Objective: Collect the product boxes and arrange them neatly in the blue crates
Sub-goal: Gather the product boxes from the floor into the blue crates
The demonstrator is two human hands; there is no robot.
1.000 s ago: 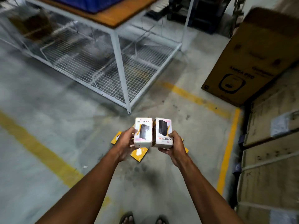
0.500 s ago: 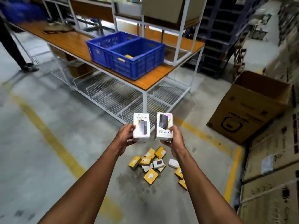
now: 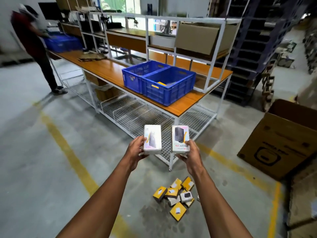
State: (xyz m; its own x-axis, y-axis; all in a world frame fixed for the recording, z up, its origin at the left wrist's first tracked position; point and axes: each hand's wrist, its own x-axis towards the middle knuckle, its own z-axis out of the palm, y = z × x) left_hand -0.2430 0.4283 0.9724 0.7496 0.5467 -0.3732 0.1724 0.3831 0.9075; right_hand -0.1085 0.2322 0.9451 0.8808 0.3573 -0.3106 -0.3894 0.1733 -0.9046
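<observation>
Nearest, at 6 o'clock on the floor, lies a heap of small yellow boxes (image 3: 175,196). Above it both arms reach forward: the left hand (image 3: 135,149) grips a white product box (image 3: 152,139) by its lower end, and the right hand (image 3: 192,154) grips a second white box (image 3: 180,139) just beside it, the two apart. Farther off at 12 o'clock, two blue crates (image 3: 159,81) sit touching side by side on the wooden table (image 3: 106,67); a person (image 3: 36,47) stands at 10 o'clock

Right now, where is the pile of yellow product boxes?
In the head view the pile of yellow boxes lies on the concrete floor, low and right of centre, between the forearms, short of the workbench that carries the blue crates.
</observation>
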